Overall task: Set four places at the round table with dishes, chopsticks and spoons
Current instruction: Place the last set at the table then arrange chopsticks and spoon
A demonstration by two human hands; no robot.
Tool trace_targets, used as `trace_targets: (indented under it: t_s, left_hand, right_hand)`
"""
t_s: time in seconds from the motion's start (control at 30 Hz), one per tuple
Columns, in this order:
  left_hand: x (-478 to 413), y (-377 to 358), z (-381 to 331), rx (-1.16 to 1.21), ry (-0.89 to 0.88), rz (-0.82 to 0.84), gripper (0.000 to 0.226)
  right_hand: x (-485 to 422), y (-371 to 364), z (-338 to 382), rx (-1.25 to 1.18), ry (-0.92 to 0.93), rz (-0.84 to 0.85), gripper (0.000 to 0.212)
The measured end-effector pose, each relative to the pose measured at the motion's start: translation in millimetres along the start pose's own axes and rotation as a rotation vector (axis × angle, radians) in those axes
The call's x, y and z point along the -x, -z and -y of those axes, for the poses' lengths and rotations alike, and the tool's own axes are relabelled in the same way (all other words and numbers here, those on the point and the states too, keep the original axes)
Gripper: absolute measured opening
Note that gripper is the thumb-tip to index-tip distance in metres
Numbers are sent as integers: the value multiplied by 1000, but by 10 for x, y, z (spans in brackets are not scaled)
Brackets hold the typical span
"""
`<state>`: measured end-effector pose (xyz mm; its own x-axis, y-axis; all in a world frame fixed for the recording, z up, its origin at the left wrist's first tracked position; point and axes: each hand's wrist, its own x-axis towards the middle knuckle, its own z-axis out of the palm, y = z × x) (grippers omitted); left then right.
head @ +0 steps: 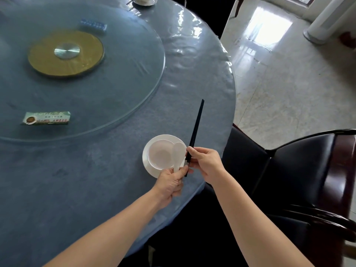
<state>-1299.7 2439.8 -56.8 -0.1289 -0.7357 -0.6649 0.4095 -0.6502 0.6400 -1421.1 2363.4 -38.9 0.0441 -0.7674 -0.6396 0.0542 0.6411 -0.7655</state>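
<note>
A pair of long black chopsticks (196,128) slants up and away from the near edge of the table, its far tips over the cloth and its lower end — banded in silver — caught between both hands. The right hand (207,163) pinches the sticks between thumb and fingers just above that band, the fingers curled shut around them. The left hand (170,182) is closed as well: it grips the handle of a white ceramic soup spoon (178,154), and its fingertips seem to touch the butt of the chopsticks too, though the overlap makes that hard to settle. The spoon's bowl lies over the right rim of a small white bowl (159,154), which sits on a white round saucer (147,160); the saucer's near edge is hidden behind the left hand.

This setting stands near the edge of the round table covered in blue cloth under clear plastic (96,180). Farther in lies a large glass turntable (134,83) carrying a green printed packet (47,118) and a blue one (93,25), both too blurred to read. At the top edge, another white dish setting (144,0) is cut off by the frame. A dark padded chair (300,170) stands to the right.
</note>
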Motion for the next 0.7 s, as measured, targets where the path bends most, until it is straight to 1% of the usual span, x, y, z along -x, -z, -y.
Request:
trace_targets:
  t_s: [0.13,0.23,0.33,0.4,0.47,0.57,0.63,0.7]
  left_hand:
    - [-69,-6,4,-38,11,18,29]
    - [-123,14,-15,-118,13,-5,29]
    - [-203,111,-62,-216,-3,-141,33]
    - [-265,214,-119,-206,-30,-257,35]
    - [-322,320,-184,-171,-56,-349,36]
    - [-381,432,-250,-138,-81,-410,39]
    - [-399,485,-270,-126,-87,-420,35]
    - [-408,522,-285,-115,-92,-417,28]
  right_hand:
    - [-104,45,18,39,-12,25,17]
    - [-227,60,35,117,15,20,18]
    - [-414,108,88,249,52,-37,13]
    - [-543,130,122,437,56,-53,16]
    - [-651,118,120,618,27,-16,16]
    - [-763,58,61,765,-60,86,13]
    - [-812,30,8,787,-131,154,13]
    - [-842,18,-53,758,-215,214,11]
